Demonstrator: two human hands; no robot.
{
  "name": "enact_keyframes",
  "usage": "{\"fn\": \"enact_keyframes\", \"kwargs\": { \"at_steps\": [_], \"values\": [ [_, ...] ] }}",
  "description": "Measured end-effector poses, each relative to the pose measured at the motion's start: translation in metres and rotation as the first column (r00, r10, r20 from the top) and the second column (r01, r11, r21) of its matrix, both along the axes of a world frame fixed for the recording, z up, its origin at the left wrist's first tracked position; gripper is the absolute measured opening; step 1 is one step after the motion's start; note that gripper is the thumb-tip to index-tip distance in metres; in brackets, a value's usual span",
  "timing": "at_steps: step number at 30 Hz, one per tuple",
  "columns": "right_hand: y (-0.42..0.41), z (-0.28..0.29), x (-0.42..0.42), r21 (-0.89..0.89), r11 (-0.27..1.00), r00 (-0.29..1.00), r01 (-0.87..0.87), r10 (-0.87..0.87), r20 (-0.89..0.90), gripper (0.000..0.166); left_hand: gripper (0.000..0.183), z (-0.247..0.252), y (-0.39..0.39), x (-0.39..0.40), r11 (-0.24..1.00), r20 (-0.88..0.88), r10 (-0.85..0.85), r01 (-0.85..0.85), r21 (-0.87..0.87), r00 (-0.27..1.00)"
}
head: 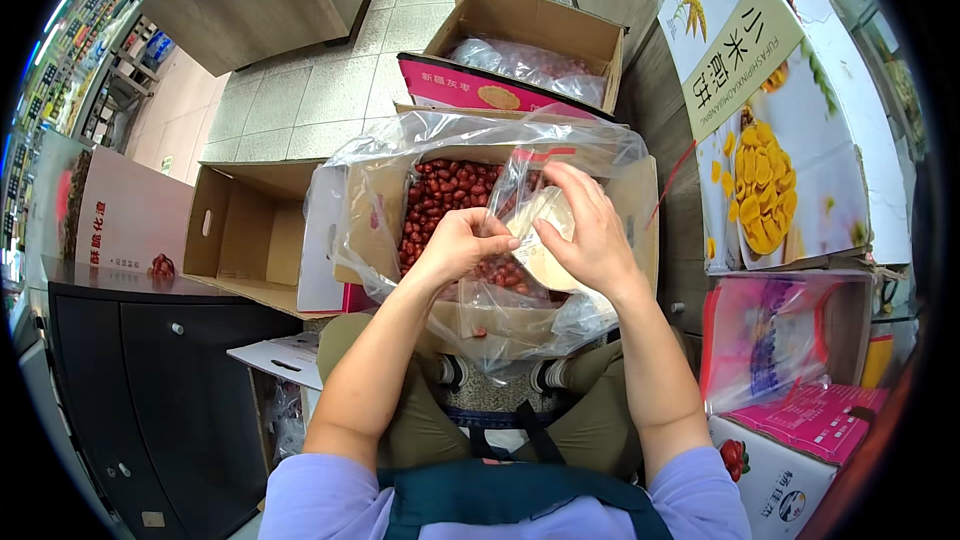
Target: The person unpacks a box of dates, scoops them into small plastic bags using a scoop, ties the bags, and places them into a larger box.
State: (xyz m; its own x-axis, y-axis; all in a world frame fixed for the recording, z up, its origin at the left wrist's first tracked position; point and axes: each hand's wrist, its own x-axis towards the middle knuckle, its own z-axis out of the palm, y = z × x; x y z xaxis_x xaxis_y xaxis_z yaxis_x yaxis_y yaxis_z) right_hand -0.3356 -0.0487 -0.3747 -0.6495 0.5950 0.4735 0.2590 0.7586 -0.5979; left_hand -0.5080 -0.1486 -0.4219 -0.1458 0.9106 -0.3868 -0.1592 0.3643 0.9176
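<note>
My left hand [466, 246] pinches the left edge of a clear plastic pouch [541, 236] between thumb and fingers. The pouch has a cream-coloured panel and a red strip near its top. At its right side is my right hand [592, 236], thumb and fingers spread against the pouch; whether it grips cannot be made out. Below both hands stands an open cardboard box [634, 202] lined with a clear plastic liner [450, 127]. Many dark red jujubes [450, 191] fill it. More of them show below the pouch, through plastic.
Beyond stands another open carton [517, 11] with plastic-wrapped contents. An open cardboard box [259, 225] sits left, by a dark cabinet [202, 367]. Printed cartons [795, 187] and a clear bag with pink edges [772, 337] are stacked right. Tiled floor [322, 94] runs ahead.
</note>
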Motion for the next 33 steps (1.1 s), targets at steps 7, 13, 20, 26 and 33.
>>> {"fn": "enact_keyframes", "kwargs": {
  "at_steps": [7, 13, 20, 26, 33],
  "values": [
    [0.004, 0.003, 0.006, 0.028, 0.986, 0.969, -0.166, 0.157, 0.189, 0.011, 0.018, 0.000, 0.002, 0.002, 0.999, -0.168, 0.032, -0.026, 0.041, 0.985],
    [-0.011, -0.007, 0.005, -0.351, 0.906, 0.940, -0.236, 0.304, 0.155, 0.013, 0.037, 0.002, 0.001, -0.003, 0.973, -0.316, -0.111, 0.168, 0.160, 0.942],
    [-0.037, -0.012, -0.015, -0.233, 0.897, 0.877, -0.376, 0.425, 0.223, 0.022, 0.051, 0.009, -0.002, -0.004, 0.943, 0.105, -0.170, 0.131, 0.307, 0.980],
    [-0.047, -0.010, -0.023, -0.497, 0.818, 0.813, -0.290, 0.484, 0.323, 0.035, 0.010, 0.006, -0.005, 0.014, 0.790, -0.639, 0.305, 0.187, 0.584, 0.706],
    [-0.039, -0.061, -0.029, -0.455, 0.861, 0.833, -0.226, 0.413, 0.369, 0.032, 0.009, 0.012, -0.007, 0.027, 0.661, -0.596, 0.306, 0.284, 0.694, 0.743]
  ]
}}
